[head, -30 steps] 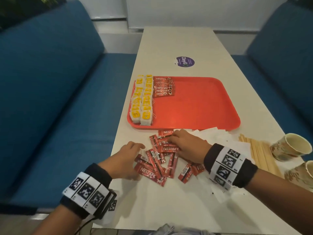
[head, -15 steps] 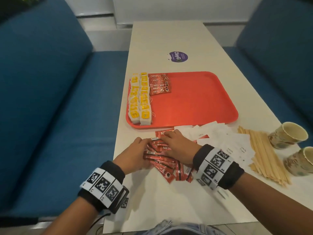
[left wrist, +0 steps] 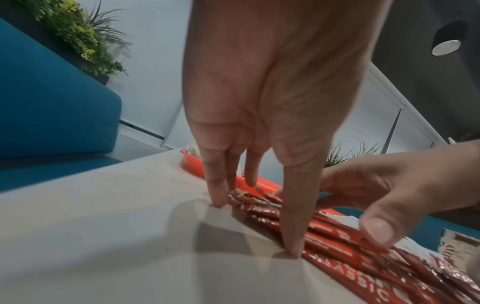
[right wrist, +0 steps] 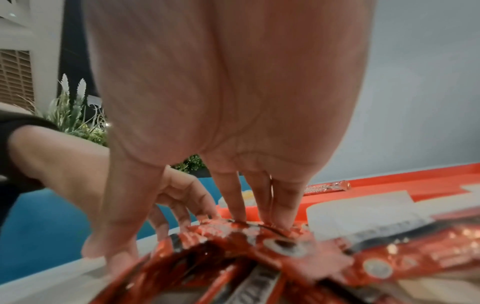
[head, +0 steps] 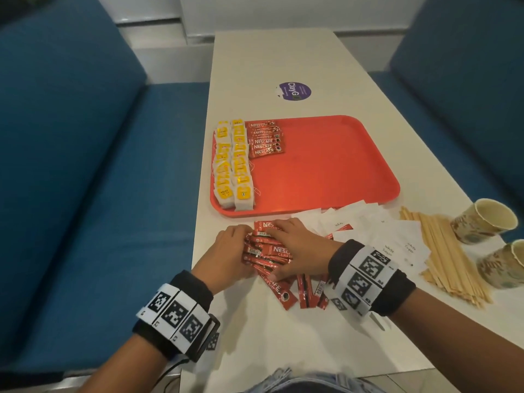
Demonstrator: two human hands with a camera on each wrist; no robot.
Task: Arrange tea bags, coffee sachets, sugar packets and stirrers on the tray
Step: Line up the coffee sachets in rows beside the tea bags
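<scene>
A loose pile of red coffee sachets [head: 272, 252] lies on the white table just in front of the red tray [head: 334, 171]. My left hand [head: 234, 242] stands with straight fingers, tips on the table against the sachets' left ends [left wrist: 259, 211]. My right hand [head: 295, 245] arches over the pile, fingertips on its far top [right wrist: 259, 218] and thumb at its near edge, squeezing it together. Two rows of yellow tea bags [head: 232, 165] and a few coffee sachets [head: 265, 143] sit at the tray's left. White sugar packets [head: 397, 242] and wooden stirrers [head: 448, 251] lie to the right.
Two paper cups [head: 485, 219] [head: 504, 265] lie tipped at the table's right edge past the stirrers. A purple sticker [head: 293, 91] is on the table beyond the tray. Blue benches [head: 99, 194] flank the table. Most of the tray floor is bare.
The scattered sachets have been drawn into a tighter pile. My left hand has moved right against their ends, and my right hand has closed over them.
</scene>
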